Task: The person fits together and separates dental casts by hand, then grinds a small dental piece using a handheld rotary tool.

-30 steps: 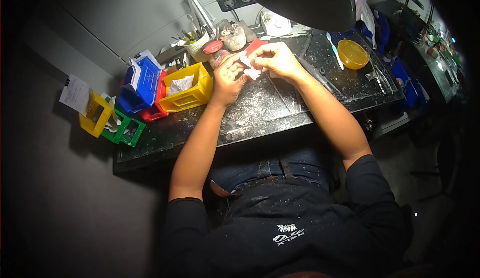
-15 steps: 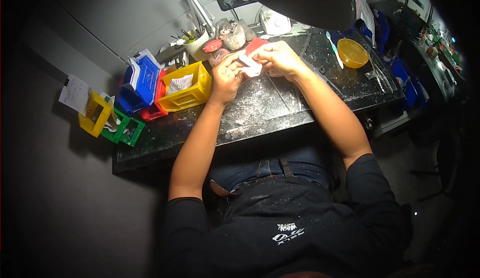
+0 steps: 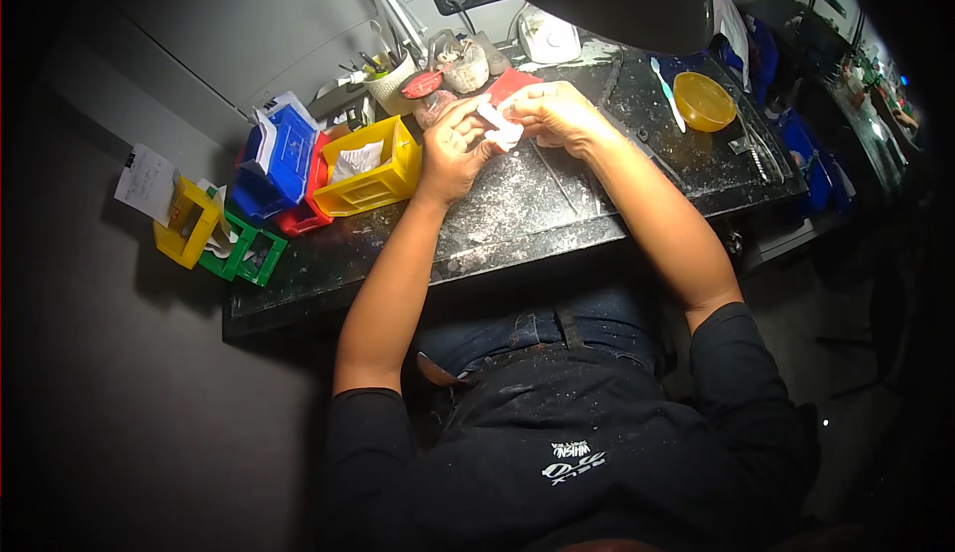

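Observation:
Under the lamp, a small, irregular white plaster-like piece [image 3: 505,134] is held up above the bench. My left hand [image 3: 456,152] is closed around its left side, thumb and fingers gripping it. From the right, my right hand [image 3: 559,117] meets the piece with bent fingers pinched together at its upper edge. Whatever lies between those right fingertips is hidden by the hand and the glare. A flat red sheet [image 3: 512,83] lies just behind the hands.
Yellow [image 3: 368,192] and blue bins [image 3: 274,179] stand at left. Behind are a pot of tools [image 3: 391,87] and dusty jars [image 3: 463,67]. At right are a yellow bowl [image 3: 704,102] and toothbrush [image 3: 668,94]. A dark lamp shade [image 3: 607,0] hangs above the dusty black bench [image 3: 477,244].
The white piece has turned slightly between my hands and more of its side shows. My hands stay in almost the same place.

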A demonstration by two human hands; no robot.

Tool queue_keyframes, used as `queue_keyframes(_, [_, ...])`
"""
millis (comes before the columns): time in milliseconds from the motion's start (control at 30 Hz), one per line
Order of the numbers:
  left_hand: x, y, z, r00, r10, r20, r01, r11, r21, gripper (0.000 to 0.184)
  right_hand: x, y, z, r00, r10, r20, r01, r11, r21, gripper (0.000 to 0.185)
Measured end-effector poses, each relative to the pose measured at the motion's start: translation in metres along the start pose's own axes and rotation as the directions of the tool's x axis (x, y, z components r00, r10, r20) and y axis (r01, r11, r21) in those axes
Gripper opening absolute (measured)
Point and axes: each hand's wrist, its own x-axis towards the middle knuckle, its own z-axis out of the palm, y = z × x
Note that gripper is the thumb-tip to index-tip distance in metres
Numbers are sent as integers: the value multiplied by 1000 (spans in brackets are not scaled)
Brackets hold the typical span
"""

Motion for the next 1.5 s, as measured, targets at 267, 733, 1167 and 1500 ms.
queue_keyframes(267, [1,2,2,998,68,1,-67,986,152,74,-6,-7,-1,999,7,41,-10,998,68,16])
queue_keyframes(733, [-2,3,11,996,-39,-86,47,994,95,75,-1,5,11,742,-670,27,606,654,-452,22])
queue_keyframes(1167, [2,4,-16,998,5,-61,24,886,462,70,-3,2,17,927,-370,59,374,904,-209,27])
queue_keyframes(1500, [3,4,-13,983,-67,-170,126,923,365,43,-2,8,21,940,-328,89,340,898,-280,29])
